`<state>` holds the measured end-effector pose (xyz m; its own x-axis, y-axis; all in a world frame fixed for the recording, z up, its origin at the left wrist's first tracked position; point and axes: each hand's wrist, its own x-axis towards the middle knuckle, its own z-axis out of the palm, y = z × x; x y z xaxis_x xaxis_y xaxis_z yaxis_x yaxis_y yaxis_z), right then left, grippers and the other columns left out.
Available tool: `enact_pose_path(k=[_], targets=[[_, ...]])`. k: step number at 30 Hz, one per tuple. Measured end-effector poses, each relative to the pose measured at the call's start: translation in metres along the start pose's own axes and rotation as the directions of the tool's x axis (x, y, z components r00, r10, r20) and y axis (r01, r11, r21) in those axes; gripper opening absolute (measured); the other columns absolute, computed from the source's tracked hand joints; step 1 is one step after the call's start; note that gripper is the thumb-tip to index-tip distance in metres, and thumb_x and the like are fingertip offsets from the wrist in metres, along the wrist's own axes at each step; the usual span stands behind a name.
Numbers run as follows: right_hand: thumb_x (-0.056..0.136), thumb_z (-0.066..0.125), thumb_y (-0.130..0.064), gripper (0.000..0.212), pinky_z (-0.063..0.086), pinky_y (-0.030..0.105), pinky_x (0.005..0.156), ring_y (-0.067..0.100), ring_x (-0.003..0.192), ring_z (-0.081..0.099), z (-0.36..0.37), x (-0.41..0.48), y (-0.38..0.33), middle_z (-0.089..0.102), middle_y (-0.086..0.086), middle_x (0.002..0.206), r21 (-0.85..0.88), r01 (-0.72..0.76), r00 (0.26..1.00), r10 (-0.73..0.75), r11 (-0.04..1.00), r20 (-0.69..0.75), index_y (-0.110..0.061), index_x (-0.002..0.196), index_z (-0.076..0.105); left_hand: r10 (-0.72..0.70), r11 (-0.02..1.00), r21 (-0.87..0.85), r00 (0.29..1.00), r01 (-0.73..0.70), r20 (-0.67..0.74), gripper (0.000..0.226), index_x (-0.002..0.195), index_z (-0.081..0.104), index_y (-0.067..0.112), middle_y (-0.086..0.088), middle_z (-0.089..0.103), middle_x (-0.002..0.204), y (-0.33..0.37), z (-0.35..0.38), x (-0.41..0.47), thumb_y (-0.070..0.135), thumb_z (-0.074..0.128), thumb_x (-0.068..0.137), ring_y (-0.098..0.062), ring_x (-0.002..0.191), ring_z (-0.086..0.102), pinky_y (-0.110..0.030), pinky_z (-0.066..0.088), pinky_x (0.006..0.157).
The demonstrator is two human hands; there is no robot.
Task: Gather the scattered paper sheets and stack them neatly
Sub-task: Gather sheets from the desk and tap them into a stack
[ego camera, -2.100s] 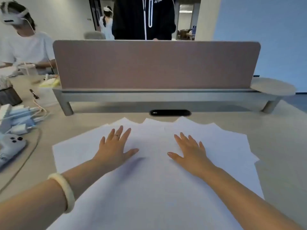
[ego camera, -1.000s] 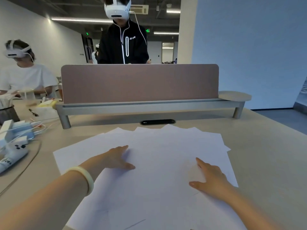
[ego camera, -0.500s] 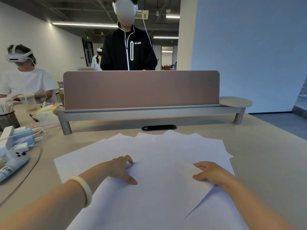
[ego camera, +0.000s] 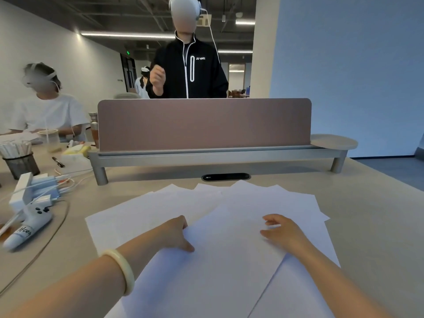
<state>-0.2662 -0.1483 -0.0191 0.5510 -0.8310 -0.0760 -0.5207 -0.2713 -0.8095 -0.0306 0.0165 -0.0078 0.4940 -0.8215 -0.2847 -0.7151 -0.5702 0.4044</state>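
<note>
Several white paper sheets (ego camera: 146, 214) lie fanned out and overlapping on the beige table (ego camera: 371, 226) in front of me. One top sheet (ego camera: 224, 262) lies turned at an angle over the fan. My left hand (ego camera: 175, 235) pinches this sheet's left edge, thumb on top and fingers tucked beneath. My right hand (ego camera: 281, 234) rests on the sheet's right part with loosely bent fingers. A pale bangle sits on my left wrist.
A brown desk divider (ego camera: 204, 125) on a grey rail crosses the table behind the papers, a black slot (ego camera: 226, 177) before it. At left lie a white controller (ego camera: 27, 228), chargers with cables and a mesh pen cup (ego camera: 21, 164). One person stands opposite; another sits left.
The view tilted up from the papers. My hands moved from lying flat on the fan to taking one sheet, which has slid left and turned; my right hand shifted onto its top.
</note>
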Motion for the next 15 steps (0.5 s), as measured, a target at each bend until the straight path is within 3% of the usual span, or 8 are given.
enact_pose_path(k=[2,5,8,12,15], targets=[[0.089,0.060,-0.031,0.051,0.037,0.028,0.099,0.020,0.125,0.046,-0.013,0.000,0.009,0.048,0.003,0.138,-0.202,-0.029,0.999,0.020,0.979,-0.048,-0.018,0.136,0.044,0.012,1.000,-0.020,1.000,-0.012,-0.011,0.048,0.101,0.039,0.018,0.001,0.047,0.100,-0.003,0.002,0.001,0.028,0.077,0.074,-0.019,0.088,0.047,-0.023,0.039,0.063],[0.092,0.049,-0.045,0.066,0.027,0.033,0.114,0.021,0.141,0.028,-0.020,-0.010,0.025,0.031,-0.001,0.152,-0.393,-0.071,0.993,0.104,0.917,0.063,-0.019,0.147,0.024,0.046,0.998,0.037,0.999,-0.046,-0.022,0.047,0.099,0.037,0.020,0.002,0.044,0.100,-0.005,0.002,0.001,0.030,0.076,0.075,-0.018,0.089,0.044,-0.024,0.037,0.068],[0.091,0.054,-0.042,0.071,0.026,0.034,0.115,0.021,0.141,0.027,-0.017,-0.015,0.030,0.032,0.002,0.152,-0.293,-0.060,0.988,0.098,0.954,0.116,-0.018,0.148,0.020,0.064,0.985,0.160,0.997,-0.058,-0.032,0.049,0.100,0.035,0.023,0.001,0.038,0.105,0.000,0.004,0.002,0.037,0.074,0.075,-0.018,0.099,0.035,-0.026,0.034,0.081],[0.086,0.061,-0.038,0.075,0.037,0.033,0.107,0.022,0.133,0.039,-0.026,-0.010,0.025,0.038,0.006,0.146,-0.179,-0.115,0.989,0.130,0.977,0.073,-0.018,0.147,0.022,0.053,0.987,0.154,0.999,-0.053,-0.001,0.052,0.103,0.033,0.025,0.001,0.034,0.110,0.006,0.007,0.003,0.036,0.075,0.074,-0.018,0.104,0.035,-0.027,0.037,0.086],[0.087,0.061,-0.037,0.072,0.039,0.025,0.091,0.018,0.109,0.051,-0.032,-0.009,0.020,0.040,0.005,0.143,-0.121,-0.148,0.984,0.158,0.982,0.085,-0.018,0.146,0.025,0.054,0.991,0.118,0.998,-0.056,0.016,0.053,0.103,0.034,0.024,0.001,0.034,0.113,0.009,0.009,0.001,0.031,0.077,0.073,-0.020,0.101,0.043,-0.034,0.046,0.089]])
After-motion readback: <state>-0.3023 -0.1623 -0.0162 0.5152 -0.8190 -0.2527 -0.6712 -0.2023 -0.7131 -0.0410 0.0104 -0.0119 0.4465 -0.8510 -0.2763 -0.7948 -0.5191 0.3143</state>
